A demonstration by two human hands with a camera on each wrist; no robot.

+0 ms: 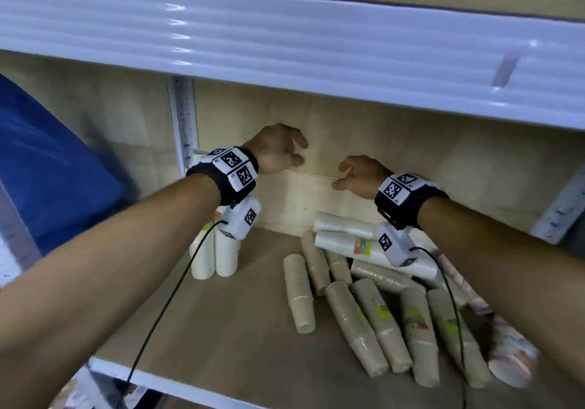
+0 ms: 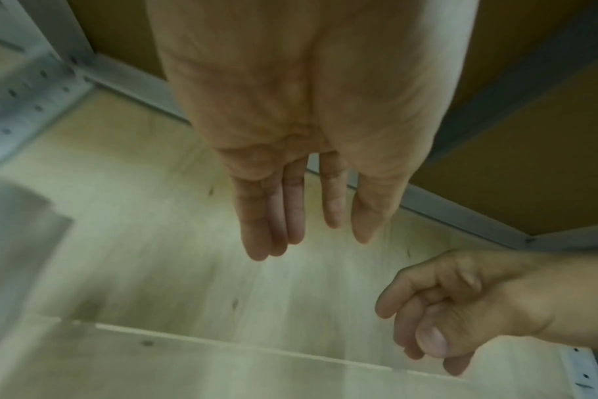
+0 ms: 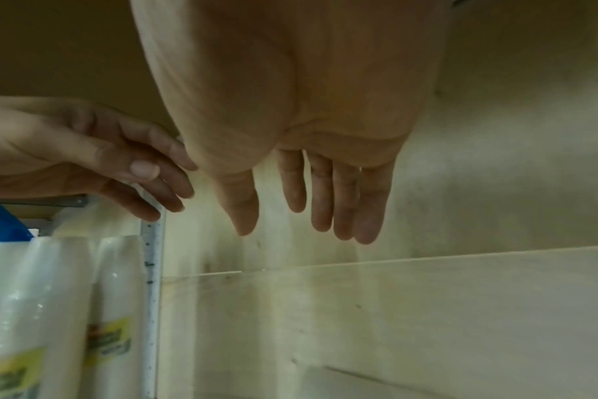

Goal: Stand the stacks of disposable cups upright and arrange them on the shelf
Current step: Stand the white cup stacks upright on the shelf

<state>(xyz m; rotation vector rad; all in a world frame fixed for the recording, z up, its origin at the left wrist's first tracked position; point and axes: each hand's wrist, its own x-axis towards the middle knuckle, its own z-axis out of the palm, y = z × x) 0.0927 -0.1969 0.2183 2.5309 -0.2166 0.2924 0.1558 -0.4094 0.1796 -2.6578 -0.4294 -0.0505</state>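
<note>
Head view: both hands (image 1: 278, 150) (image 1: 364, 176) hover empty above toppled cup stacks (image 1: 373, 320).

Matt wooden shelf (image 1: 240, 323); seemingly paper cup stacks (image 1: 354, 326).

The shelf (image 1: 228, 323) is a light wood board with a white front edge. Two white cup stacks (image 1: 215, 256) stand upright, touching each other, at the rear left. To the right, brown cup stacks (image 1: 364, 323) lie on their sides, packed together. White cup stacks (image 1: 345, 234) lie on the rear of that pile.
</note>
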